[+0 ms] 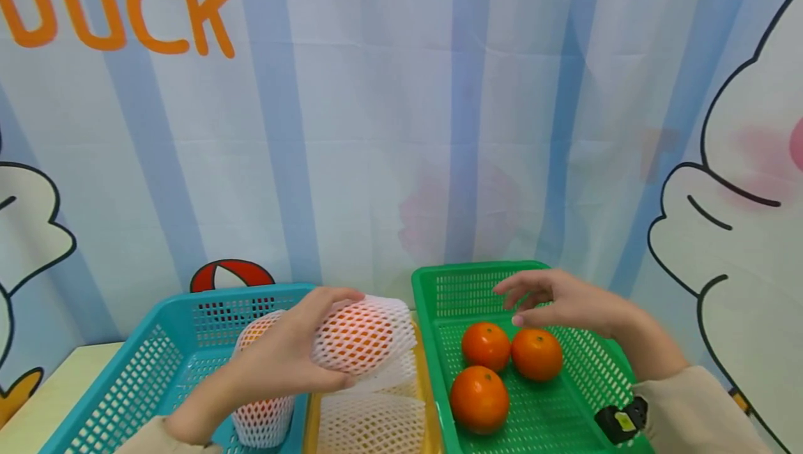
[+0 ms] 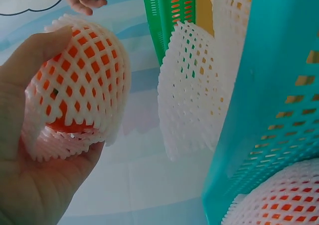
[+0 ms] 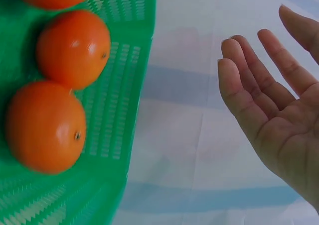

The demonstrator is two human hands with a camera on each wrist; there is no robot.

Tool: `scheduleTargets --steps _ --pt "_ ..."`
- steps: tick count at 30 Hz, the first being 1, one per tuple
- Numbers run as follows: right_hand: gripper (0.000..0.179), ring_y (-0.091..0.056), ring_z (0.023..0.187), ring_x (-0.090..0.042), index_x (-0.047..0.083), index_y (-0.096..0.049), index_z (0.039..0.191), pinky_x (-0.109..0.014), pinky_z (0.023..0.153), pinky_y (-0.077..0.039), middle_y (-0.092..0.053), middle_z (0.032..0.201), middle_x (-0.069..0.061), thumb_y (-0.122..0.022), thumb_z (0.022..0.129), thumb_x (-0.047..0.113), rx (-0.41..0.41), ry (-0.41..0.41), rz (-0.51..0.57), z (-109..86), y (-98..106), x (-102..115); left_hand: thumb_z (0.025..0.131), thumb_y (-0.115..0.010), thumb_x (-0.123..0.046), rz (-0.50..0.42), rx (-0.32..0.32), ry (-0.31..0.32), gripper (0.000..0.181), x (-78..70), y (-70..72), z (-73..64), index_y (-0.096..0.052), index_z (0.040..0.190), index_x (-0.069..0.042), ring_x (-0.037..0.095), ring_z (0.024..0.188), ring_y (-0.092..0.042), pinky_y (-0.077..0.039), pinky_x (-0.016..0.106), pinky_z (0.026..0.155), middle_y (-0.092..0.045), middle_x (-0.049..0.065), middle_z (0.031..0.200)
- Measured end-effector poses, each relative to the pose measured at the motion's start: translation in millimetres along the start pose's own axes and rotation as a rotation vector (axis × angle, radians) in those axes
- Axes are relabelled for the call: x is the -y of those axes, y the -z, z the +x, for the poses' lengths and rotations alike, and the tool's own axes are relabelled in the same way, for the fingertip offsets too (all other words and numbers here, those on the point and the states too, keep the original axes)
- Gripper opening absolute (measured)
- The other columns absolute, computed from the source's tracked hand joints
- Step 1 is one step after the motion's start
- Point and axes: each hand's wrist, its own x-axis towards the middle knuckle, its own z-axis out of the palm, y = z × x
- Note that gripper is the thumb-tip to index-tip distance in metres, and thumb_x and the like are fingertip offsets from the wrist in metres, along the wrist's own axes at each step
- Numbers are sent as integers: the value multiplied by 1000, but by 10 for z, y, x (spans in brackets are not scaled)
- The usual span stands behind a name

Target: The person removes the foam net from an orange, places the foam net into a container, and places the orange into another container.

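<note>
My left hand (image 1: 276, 363) holds an orange wrapped in a white foam net sleeve (image 1: 356, 337), thumb and fingers curled round its sides. In the left wrist view the orange skin (image 2: 64, 116) shows through the mesh and at the sleeve's open end. My right hand (image 1: 567, 304) is in the air over the green basket (image 1: 433, 370), holding nothing, fingers loosely bent and apart. Below it, three bare oranges (image 1: 479, 399) lie together in that basket. The palm of the right hand (image 3: 284, 115) faces the camera in the right wrist view.
A blue basket (image 1: 166, 311) on the left holds netted oranges (image 1: 263, 422), partly hidden by my left forearm. Between the baskets, a yellow container (image 1: 433, 405) holds white foam sleeves (image 1: 370, 426). A striped curtain (image 1: 376, 126) hangs close behind; the table (image 1: 88, 363) shows at left.
</note>
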Motion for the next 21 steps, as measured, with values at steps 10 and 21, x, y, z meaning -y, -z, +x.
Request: scheduleTargets --steps 10,21 --pt "35 -54 109 -27 5 -56 121 -38 87 -46 -60 116 -11 -62 90 19 -10 75 38 237 -182 136 66 -81 -19 -70 24 24 78 -64 -94 83 -41 133 -25 15 105 -48 -49 32 77 -45 -6 126" --pt "27 -56 106 -26 5 -61 115 -39 88 -46 -62 113 -10 -61 91 18 11 141 81 406 -405 236 64 -80 -16 -77 22 25 80 -92 -155 150 -41 133 -25 15 105 -48 -48 34 78 -45 -5 123"
